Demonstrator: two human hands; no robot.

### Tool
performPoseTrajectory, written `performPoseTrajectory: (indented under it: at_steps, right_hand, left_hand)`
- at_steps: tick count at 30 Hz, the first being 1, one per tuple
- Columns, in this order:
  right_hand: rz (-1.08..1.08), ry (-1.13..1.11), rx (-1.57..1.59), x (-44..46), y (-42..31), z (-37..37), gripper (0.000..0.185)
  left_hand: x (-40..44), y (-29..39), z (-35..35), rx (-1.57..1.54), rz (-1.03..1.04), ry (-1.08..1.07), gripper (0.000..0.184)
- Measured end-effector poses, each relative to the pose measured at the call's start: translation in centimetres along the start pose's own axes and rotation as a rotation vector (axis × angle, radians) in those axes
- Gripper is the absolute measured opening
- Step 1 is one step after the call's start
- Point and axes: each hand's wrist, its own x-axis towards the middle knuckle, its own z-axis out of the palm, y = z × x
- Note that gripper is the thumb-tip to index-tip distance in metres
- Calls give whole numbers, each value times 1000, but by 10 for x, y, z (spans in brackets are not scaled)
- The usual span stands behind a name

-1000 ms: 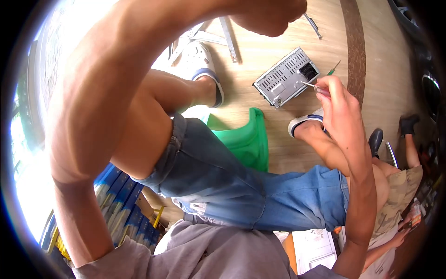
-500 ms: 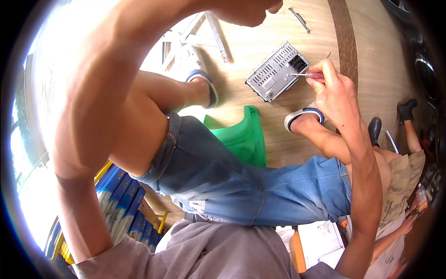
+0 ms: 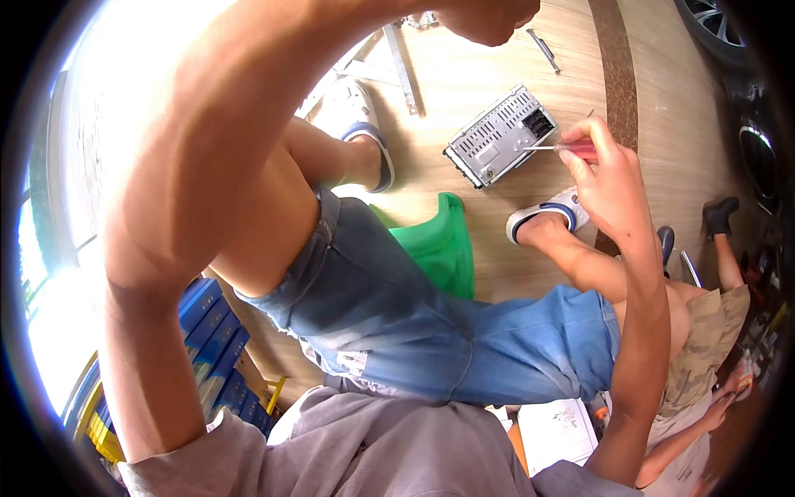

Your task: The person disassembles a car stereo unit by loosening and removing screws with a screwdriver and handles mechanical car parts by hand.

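My right hand [image 3: 611, 178] is closed around the red handle of a screwdriver [image 3: 542, 148]. The screwdriver's thin shaft points left, its tip at the perforated metal cover of a car stereo [image 3: 497, 137]. That silver unit lies on the floor, with a black connector block near its right end. At the top edge, my left hand [image 3: 489, 21] has its fingers curled closed and is partly cut off by the frame; whatever may be inside it is hidden. A narrow metal bar [image 3: 544, 51] lies on the floor between the left hand and the dark floor strip.
A green plastic stool [image 3: 443, 248] shows beside my legs. Metal strips [image 3: 400, 70] lie near my left shoe [image 3: 356, 116]. Blue boxes [image 3: 217, 340] are stacked at lower left. Another person in camouflage shorts [image 3: 704, 348] is at right, near a car wheel [image 3: 719, 29].
The view has shifted slightly, so the stereo appears a little lower and further right. My left hand appears further right along the top edge. The screwdriver stays at the stereo's cover.
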Motion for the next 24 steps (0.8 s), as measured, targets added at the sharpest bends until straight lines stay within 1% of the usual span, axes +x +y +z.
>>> performPoseTrajectory:
  at_steps: [3,7,10,14,20,24]
  right_hand:
    - [7,-12,44,-6,0,1,19]
    - [7,-36,33,-9,4,3,19]
    - [11,-55,17,-9,1,4,18]
    - [-31,-59,-20,-7,-1,4,19]
    - [-19,-48,-17,-9,-3,4,19]
    - [-24,-47,-35,-9,1,6,19]
  left_hand:
    - [-5,1,-2,4,-21,-19,38]
    - [-5,-7,3,-3,41,16,39]
    - [-2,-6,5,-8,33,23,39]
    - [3,1,-1,-6,0,-33,39]
    - [-3,8,-12,-23,-32,-126,39]
    - [1,2,-3,-34,10,-66,39]
